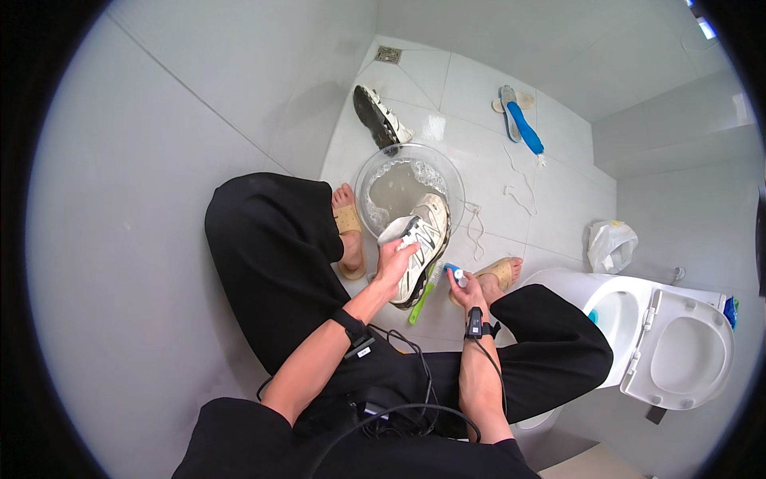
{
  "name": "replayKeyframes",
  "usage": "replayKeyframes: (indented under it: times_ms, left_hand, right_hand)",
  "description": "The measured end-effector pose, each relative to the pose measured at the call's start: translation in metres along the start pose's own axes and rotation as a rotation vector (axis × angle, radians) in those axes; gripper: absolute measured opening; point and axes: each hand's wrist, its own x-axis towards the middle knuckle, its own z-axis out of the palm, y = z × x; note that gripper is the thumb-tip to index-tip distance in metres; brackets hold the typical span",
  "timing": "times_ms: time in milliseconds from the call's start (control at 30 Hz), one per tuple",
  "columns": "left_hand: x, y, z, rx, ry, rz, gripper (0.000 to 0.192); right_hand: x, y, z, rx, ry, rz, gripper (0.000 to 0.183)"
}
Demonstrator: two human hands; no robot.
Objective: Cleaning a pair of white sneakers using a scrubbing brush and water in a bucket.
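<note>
My left hand (393,263) grips a white sneaker (432,233) by its opening, tilted over the near rim of a clear plastic basin (366,161). Grey, sudsy water (398,188) fills part of that basin. In my right hand (468,293) is a small blue container with a white cap (458,274); whether it is a tube or a bottle I cannot tell. Between my two hands a green-handled scrub brush (422,304) lies below the sneaker, its pale bristles partly hidden by the sole.
A second sneaker (377,117) leans on its side behind the basin. Shoelaces (526,191), insoles (507,114) and a blue object (525,129) lie to the right. Beyond are a floor drain (388,55), a white plastic bag (610,245) and a toilet (616,317) with its lid raised.
</note>
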Motion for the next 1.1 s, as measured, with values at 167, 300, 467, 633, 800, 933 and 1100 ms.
replayKeyframes:
  times_ms: [167,300,467,633,800,933,1100]
  left_hand:
    - [0.006,-0.003,-0.025,-0.011,0.096,0.041,0.024]
    - [0.005,-0.002,-0.006,-0.012,0.139,0.069,0.024]
    - [0.015,-0.022,-0.013,-0.008,0.145,0.054,0.023]
    - [0.012,-0.020,-0.027,-0.043,0.195,-0.042,0.023]
    - [0.008,-0.015,-0.012,-0.008,0.163,-0.062,0.027]
    - [0.014,-0.019,-0.021,-0.048,0.162,-0.056,0.025]
    - [0.026,-0.034,-0.022,-0.054,0.188,-0.012,0.027]
  right_hand:
    - [-0.030,0.044,-0.001,-0.330,0.074,-0.165,0.071]
    - [-0.004,0.054,-0.060,-0.820,0.380,-0.413,0.056]
    - [0.011,0.088,-0.085,-1.644,0.438,-0.509,0.038]
    - [-0.021,0.124,-0.034,-1.942,0.545,-0.618,0.072]
    - [-0.010,0.114,-0.042,-2.027,0.504,-0.741,0.054]
    - [-0.031,0.117,-0.016,-2.028,0.486,-0.733,0.035]
    - [-0.062,0.100,0.008,-1.938,0.324,-0.767,0.035]
